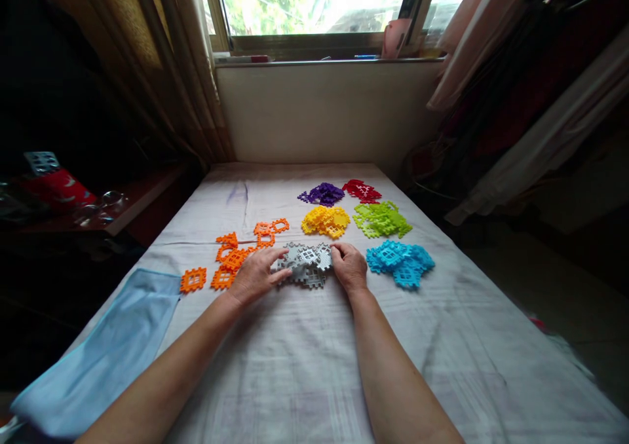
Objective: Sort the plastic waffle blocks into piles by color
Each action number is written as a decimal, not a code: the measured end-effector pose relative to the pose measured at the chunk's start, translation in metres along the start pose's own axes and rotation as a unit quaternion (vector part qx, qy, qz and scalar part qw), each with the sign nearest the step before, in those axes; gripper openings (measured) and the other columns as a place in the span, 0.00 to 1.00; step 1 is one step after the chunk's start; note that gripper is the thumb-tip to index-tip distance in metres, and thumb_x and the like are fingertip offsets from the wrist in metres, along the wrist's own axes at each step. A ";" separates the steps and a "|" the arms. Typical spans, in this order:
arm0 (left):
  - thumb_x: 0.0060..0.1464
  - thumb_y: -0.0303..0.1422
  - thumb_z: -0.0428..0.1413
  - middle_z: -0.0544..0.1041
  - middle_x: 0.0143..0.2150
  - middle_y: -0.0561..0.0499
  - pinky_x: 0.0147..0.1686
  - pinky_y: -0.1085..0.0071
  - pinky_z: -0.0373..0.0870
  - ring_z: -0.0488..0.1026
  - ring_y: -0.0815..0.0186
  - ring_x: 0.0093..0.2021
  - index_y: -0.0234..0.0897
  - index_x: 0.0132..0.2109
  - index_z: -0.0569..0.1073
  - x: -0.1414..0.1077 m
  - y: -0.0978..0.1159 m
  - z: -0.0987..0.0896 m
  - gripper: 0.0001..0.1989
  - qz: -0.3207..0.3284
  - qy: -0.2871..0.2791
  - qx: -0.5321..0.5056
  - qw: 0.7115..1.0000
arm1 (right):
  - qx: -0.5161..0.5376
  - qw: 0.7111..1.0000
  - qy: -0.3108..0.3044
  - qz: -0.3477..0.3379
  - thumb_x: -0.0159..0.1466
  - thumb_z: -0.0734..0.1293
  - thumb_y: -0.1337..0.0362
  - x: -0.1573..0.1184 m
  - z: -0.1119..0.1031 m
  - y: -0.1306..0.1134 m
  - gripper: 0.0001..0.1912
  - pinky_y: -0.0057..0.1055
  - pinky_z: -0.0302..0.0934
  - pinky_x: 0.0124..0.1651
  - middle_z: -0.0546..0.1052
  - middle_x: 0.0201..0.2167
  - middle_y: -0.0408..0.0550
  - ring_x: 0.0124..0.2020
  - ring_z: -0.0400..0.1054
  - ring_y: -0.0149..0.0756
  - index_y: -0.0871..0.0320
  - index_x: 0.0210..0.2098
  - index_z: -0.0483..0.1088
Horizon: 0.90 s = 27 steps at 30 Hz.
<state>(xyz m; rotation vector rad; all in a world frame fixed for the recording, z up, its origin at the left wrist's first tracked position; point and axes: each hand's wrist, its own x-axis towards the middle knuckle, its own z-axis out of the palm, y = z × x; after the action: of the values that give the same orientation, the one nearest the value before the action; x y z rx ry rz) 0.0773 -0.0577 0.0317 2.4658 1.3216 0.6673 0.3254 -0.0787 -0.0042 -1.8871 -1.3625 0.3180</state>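
Grey interlocking plastic tiles point(307, 275) lie heaped in the middle of the cloth, between my two hands. My left hand point(259, 274) rests at the left side of this heap, its thumb and fingers apart, the fingertips at the edge of the tiles. On the other side my right hand point(350, 266) is closed, its thumb and curled fingers pinching the edge of a grey interlocking tile point(323, 255). Orange tiles point(234, 259) are spread just beyond and left of my left hand. A blue tile pile point(400, 260) sits to the right of my right hand.
Behind the grey heap lie yellow tiles point(325, 221), green tiles point(382, 219), purple tiles point(324, 194) and red tiles point(362, 190). One orange tile point(193, 279) lies apart, beside a folded light-blue cloth point(113, 339). A pale cloth point(304, 372) covers the surface below a window.
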 end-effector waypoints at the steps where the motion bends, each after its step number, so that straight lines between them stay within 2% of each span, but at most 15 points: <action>1: 0.56 0.45 0.57 0.80 0.49 0.47 0.53 0.62 0.70 0.76 0.59 0.48 0.43 0.54 0.74 0.004 -0.003 -0.003 0.21 0.008 0.007 0.020 1.000 | -0.001 1.000 0.000 0.000 0.63 0.61 0.63 0.000 0.000 0.000 0.14 0.31 0.62 0.48 0.81 0.42 0.48 0.44 0.73 0.38 0.54 0.38 0.79; 4: 0.60 0.45 0.52 0.78 0.52 0.46 0.56 0.60 0.68 0.74 0.58 0.52 0.42 0.52 0.75 0.027 -0.014 -0.009 0.19 0.008 0.012 0.089 0.996 | -0.007 1.000 0.002 0.003 0.63 0.61 0.62 0.000 0.000 0.000 0.14 0.31 0.62 0.48 0.81 0.41 0.48 0.44 0.73 0.38 0.54 0.38 0.78; 6: 0.61 0.42 0.52 0.76 0.56 0.45 0.58 0.58 0.65 0.72 0.56 0.56 0.43 0.54 0.74 0.049 -0.019 -0.008 0.18 -0.008 -0.016 0.139 0.990 | -0.008 1.000 0.005 0.004 0.63 0.60 0.62 0.000 0.001 0.000 0.14 0.32 0.62 0.47 0.81 0.41 0.48 0.44 0.73 0.39 0.54 0.38 0.78; 11: 0.60 0.41 0.51 0.64 0.68 0.43 0.63 0.46 0.52 0.59 0.51 0.67 0.45 0.60 0.70 0.095 -0.023 0.011 0.22 -0.051 -0.096 0.210 0.972 | 0.005 1.000 0.016 -0.008 0.63 0.60 0.60 0.000 0.003 0.005 0.15 0.33 0.62 0.48 0.81 0.41 0.48 0.44 0.72 0.39 0.54 0.38 0.78; 13: 0.61 0.42 0.49 0.65 0.66 0.44 0.61 0.44 0.54 0.60 0.51 0.65 0.47 0.58 0.70 0.101 -0.026 0.016 0.20 -0.058 -0.121 0.212 0.968 | 0.013 1.000 0.025 -0.009 0.64 0.59 0.59 0.001 0.005 0.006 0.16 0.34 0.63 0.48 0.81 0.41 0.49 0.43 0.72 0.39 0.54 0.39 0.78; 17: 0.62 0.39 0.45 0.72 0.58 0.46 0.53 0.55 0.65 0.69 0.56 0.57 0.46 0.54 0.71 0.095 -0.041 0.011 0.17 -0.060 -0.122 0.210 0.968 | 0.024 0.999 0.022 -0.021 0.64 0.59 0.55 0.002 0.007 0.005 0.18 0.37 0.64 0.50 0.79 0.43 0.52 0.43 0.72 0.40 0.57 0.44 0.76; 20: 0.62 0.37 0.45 0.74 0.54 0.47 0.50 0.61 0.66 0.71 0.59 0.53 0.44 0.51 0.72 0.079 -0.051 -0.001 0.15 -0.070 -0.107 0.216 0.968 | 0.015 0.997 0.017 -0.080 0.64 0.61 0.51 -0.001 0.009 0.002 0.23 0.41 0.60 0.57 0.75 0.53 0.56 0.54 0.68 0.44 0.57 0.52 0.72; 23: 0.61 0.37 0.46 0.75 0.51 0.48 0.50 0.63 0.66 0.72 0.59 0.51 0.43 0.48 0.72 0.060 -0.058 -0.013 0.14 -0.081 -0.097 0.221 0.967 | -0.026 0.987 -0.012 -0.158 0.61 0.66 0.47 -0.011 0.011 -0.004 0.32 0.48 0.54 0.63 0.66 0.63 0.57 0.64 0.58 0.49 0.54 0.61 0.66; 27: 0.60 0.36 0.45 0.76 0.51 0.47 0.53 0.61 0.65 0.72 0.58 0.52 0.42 0.46 0.72 0.033 -0.066 -0.021 0.13 -0.085 -0.073 0.205 0.972 | -0.092 0.969 -0.071 -0.220 0.55 0.71 0.41 -0.026 0.011 -0.014 0.42 0.55 0.48 0.65 0.58 0.68 0.59 0.68 0.50 0.56 0.51 0.64 0.62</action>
<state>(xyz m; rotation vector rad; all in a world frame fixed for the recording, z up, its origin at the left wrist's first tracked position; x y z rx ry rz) 0.0351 0.0071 0.0300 2.5999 1.7298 0.1780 0.2992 -0.0953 -0.0076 -1.6676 -1.9162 0.1051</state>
